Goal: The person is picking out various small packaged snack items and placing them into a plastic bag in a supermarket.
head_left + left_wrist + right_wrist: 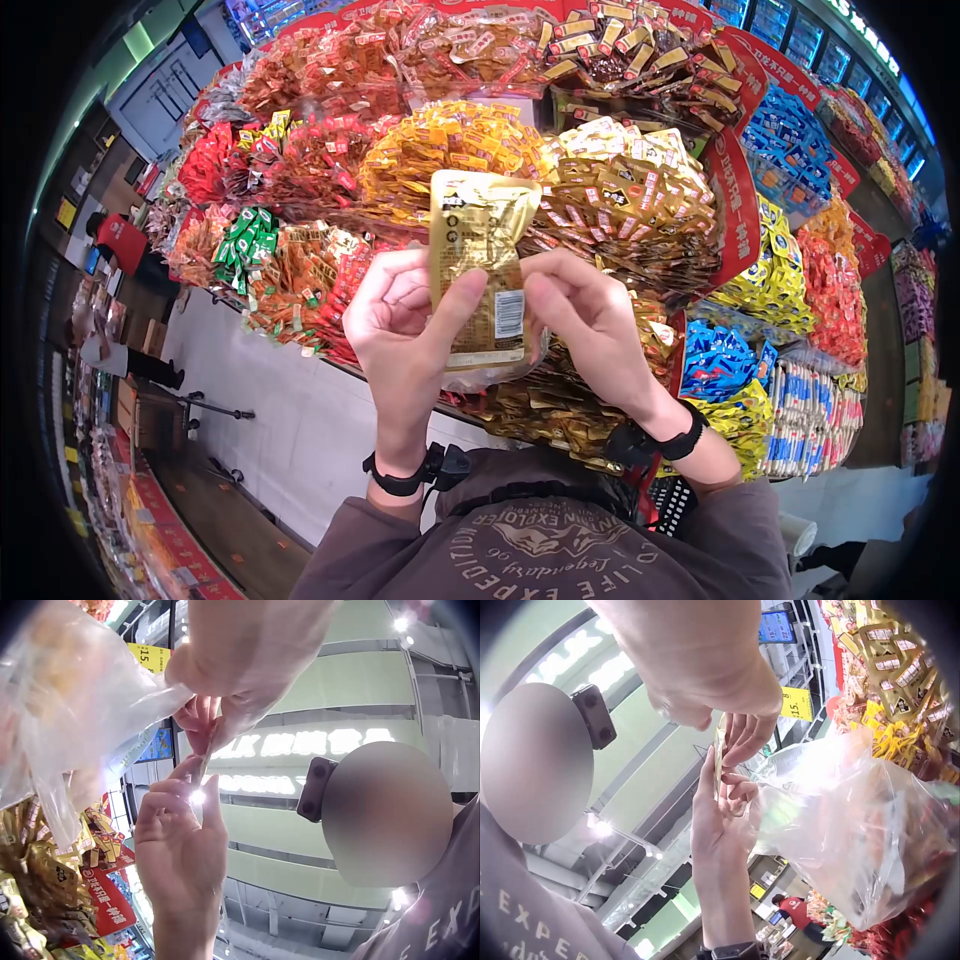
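A shiny gold foil snack packet (472, 235), its printed side with a barcode toward the head camera, stands upright between both hands. My left hand (392, 315) grips its left side, thumb laid across the lower front. On the right edge, near the barcode, my right hand (590, 315) pinches the packet. Both wrist views show the packet nearly edge-on. A clear plastic bag (855, 832) with blurred, colourful contents hangs by the left hand's fingers. In the head view, most of that bag is hidden behind the packet.
A tiered display of small wrapped snacks spreads ahead, with gold packets (635, 205), yellow-orange packets (455, 140) and blue packets (785, 140). Red printed dividers (735, 205) separate sections. At left, a person in a red top (122, 243) stands beyond the pale floor (235, 365).
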The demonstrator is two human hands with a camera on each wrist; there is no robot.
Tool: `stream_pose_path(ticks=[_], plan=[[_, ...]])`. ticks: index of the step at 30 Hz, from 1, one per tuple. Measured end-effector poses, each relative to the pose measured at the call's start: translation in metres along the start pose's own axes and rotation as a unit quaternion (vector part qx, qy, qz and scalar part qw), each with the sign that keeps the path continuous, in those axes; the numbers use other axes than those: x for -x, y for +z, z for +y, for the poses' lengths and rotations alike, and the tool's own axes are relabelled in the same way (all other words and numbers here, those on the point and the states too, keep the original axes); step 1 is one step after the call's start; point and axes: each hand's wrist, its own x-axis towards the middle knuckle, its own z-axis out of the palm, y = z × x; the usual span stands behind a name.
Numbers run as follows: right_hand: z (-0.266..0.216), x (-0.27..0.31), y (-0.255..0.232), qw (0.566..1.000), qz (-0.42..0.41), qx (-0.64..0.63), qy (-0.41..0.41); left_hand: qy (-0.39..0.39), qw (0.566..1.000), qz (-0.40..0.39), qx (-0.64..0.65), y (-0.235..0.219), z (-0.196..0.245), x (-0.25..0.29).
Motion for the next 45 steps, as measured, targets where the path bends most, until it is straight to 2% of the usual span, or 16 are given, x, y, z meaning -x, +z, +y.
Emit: stream_pose_path(ticks=[1, 5, 8, 14, 17, 19, 24, 30, 36, 38, 40, 43, 45], plan=[[-0.002, 0.001, 0.004, 0.999, 0.017, 0.019, -0.022, -0.002, 1.000, -0.015, -0.002, 0.002, 0.001, 0.001], [-0.008, -0.001, 0.004, 0.996, 0.069, 0.043, -0.027, 0.002, 0.997, -0.064, -0.031, 0.004, 0.003, 0.001], [-0.009, 0.000, -0.003, 0.996, 0.073, 0.023, -0.050, -0.001, 0.996, -0.084, -0.023, -0.002, -0.002, 0.002], [-0.010, -0.001, -0.005, 0.988, 0.096, 0.090, -0.077, 0.033, 0.993, -0.105, -0.053, -0.008, -0.004, 0.005], [-0.011, -0.001, -0.004, 0.989, 0.094, 0.069, -0.094, 0.029, 0.994, -0.101, -0.042, -0.007, -0.004, 0.006], [-0.012, -0.001, -0.003, 0.993, 0.088, 0.043, -0.059, 0.016, 0.995, -0.097, -0.031, -0.007, -0.003, 0.006], [-0.012, -0.005, -0.004, 0.994, 0.090, 0.044, -0.052, -0.006, 0.997, -0.082, -0.013, -0.007, -0.007, 0.006], [-0.014, -0.009, 0.001, 0.996, 0.092, -0.011, 0.002, -0.023, 0.997, -0.073, -0.022, -0.011, -0.007, 0.008], [-0.017, -0.006, 0.000, 0.996, 0.092, 0.006, -0.017, -0.028, 0.997, -0.076, -0.003, -0.010, -0.007, 0.007], [-0.013, -0.007, 0.003, 0.996, 0.090, 0.010, -0.009, -0.084, 0.993, -0.081, 0.024, -0.018, -0.005, 0.011], [-0.013, -0.007, 0.004, 0.995, 0.092, -0.020, -0.024, -0.058, 0.995, -0.076, 0.011, -0.014, -0.009, 0.009], [-0.011, -0.008, -0.001, 0.996, 0.080, 0.008, -0.034, -0.029, 0.997, -0.073, -0.013, -0.017, -0.009, 0.007], [-0.010, -0.009, 0.001, 0.995, 0.086, 0.023, -0.037, -0.069, 0.994, -0.086, 0.014, -0.018, -0.005, 0.009]])
